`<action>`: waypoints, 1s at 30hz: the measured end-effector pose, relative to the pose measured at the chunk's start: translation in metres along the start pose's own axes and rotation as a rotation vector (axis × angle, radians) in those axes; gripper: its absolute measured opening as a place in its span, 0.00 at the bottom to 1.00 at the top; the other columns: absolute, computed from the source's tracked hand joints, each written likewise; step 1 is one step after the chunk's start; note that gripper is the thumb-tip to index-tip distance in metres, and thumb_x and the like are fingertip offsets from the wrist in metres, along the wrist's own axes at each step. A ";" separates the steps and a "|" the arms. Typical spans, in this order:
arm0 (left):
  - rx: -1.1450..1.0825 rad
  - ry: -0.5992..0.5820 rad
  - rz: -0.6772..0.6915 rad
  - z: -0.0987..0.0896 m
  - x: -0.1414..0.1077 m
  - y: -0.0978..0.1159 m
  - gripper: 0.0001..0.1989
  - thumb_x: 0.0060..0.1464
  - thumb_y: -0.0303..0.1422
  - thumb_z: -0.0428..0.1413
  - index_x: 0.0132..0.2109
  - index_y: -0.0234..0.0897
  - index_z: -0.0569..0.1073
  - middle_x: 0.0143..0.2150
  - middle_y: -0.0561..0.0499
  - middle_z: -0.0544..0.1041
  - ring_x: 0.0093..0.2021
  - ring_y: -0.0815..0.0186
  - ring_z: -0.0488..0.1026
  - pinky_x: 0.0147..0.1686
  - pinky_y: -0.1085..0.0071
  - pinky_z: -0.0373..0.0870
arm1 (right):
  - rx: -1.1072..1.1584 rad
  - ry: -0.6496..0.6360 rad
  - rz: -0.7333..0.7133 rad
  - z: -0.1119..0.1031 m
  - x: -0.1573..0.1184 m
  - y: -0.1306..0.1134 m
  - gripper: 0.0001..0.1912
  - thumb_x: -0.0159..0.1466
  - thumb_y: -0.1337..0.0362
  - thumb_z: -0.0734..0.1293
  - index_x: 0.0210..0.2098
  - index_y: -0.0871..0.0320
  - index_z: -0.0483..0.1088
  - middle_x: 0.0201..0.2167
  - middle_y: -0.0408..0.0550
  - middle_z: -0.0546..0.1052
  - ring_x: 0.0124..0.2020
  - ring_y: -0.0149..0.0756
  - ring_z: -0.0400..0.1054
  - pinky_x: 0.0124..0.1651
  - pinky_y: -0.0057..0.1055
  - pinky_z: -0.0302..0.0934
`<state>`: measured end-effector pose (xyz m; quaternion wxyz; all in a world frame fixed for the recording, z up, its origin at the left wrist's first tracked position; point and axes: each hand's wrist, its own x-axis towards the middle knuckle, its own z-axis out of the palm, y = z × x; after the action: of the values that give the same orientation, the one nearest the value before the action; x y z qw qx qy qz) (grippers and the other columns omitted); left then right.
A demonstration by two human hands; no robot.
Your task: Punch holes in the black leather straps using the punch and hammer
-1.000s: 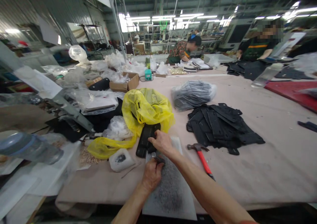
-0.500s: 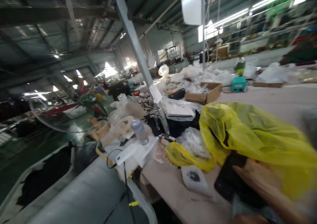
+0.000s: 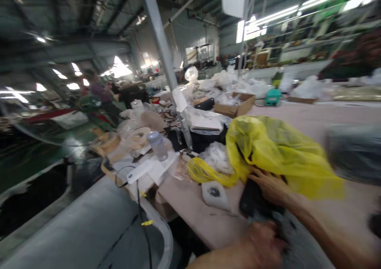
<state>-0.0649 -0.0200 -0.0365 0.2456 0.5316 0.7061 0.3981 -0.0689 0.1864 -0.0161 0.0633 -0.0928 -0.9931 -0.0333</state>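
A flat black item with a rounded corner (image 3: 248, 199) lies on the table at lower right; its kind is unclear. My right hand (image 3: 270, 187) reaches over it from the right, fingers stretched out across its far edge, beside a yellow translucent bag (image 3: 276, 142). Below it, my left hand (image 3: 266, 241) is blurred, with curled fingers close to the item's near end. What those fingers pinch is hidden. Some clear plastic shows between the left hand and the black item. Greyish fabric or plastic (image 3: 303, 241) lies under my right forearm.
Left of the black item lies a white wrapped packet with a dark centre (image 3: 216, 193). A plastic bottle (image 3: 157, 146), tape rolls (image 3: 138, 138) and a metal post (image 3: 166, 62) stand further left. Behind are a cardboard box (image 3: 236, 106), a teal device (image 3: 273, 97) and a dark bagged bundle (image 3: 357, 150).
The view has turned slightly right and down. My left hand has come further into view beside the black item. My right hand now stretches across its far edge.
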 end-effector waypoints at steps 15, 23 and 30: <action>-0.067 0.090 0.151 -0.006 0.003 0.005 0.11 0.57 0.29 0.48 0.42 0.34 0.74 0.40 0.43 0.79 0.42 0.59 0.77 0.45 0.63 0.73 | 0.405 0.242 0.286 -0.104 -0.050 0.007 0.07 0.63 0.68 0.61 0.36 0.58 0.71 0.33 0.49 0.75 0.39 0.39 0.66 0.48 0.36 0.57; -0.056 0.101 0.174 -0.008 0.009 0.005 0.11 0.59 0.32 0.49 0.42 0.35 0.75 0.40 0.45 0.80 0.42 0.59 0.78 0.44 0.63 0.75 | 0.923 0.382 1.021 -0.087 -0.164 -0.060 0.23 0.60 0.63 0.64 0.54 0.57 0.63 0.22 0.37 0.69 0.23 0.31 0.63 0.28 0.27 0.56; -0.031 0.118 0.149 -0.009 0.010 0.009 0.10 0.58 0.34 0.51 0.41 0.36 0.76 0.39 0.46 0.81 0.41 0.59 0.78 0.44 0.64 0.75 | 0.446 0.293 1.104 -0.040 -0.214 -0.116 0.18 0.63 0.65 0.62 0.53 0.58 0.67 0.40 0.53 0.73 0.40 0.42 0.68 0.42 0.37 0.62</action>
<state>-0.0701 -0.0126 -0.0234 0.1815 0.5545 0.6715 0.4568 0.1228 0.0312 -0.0105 0.2252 -0.5724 -0.7625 0.2006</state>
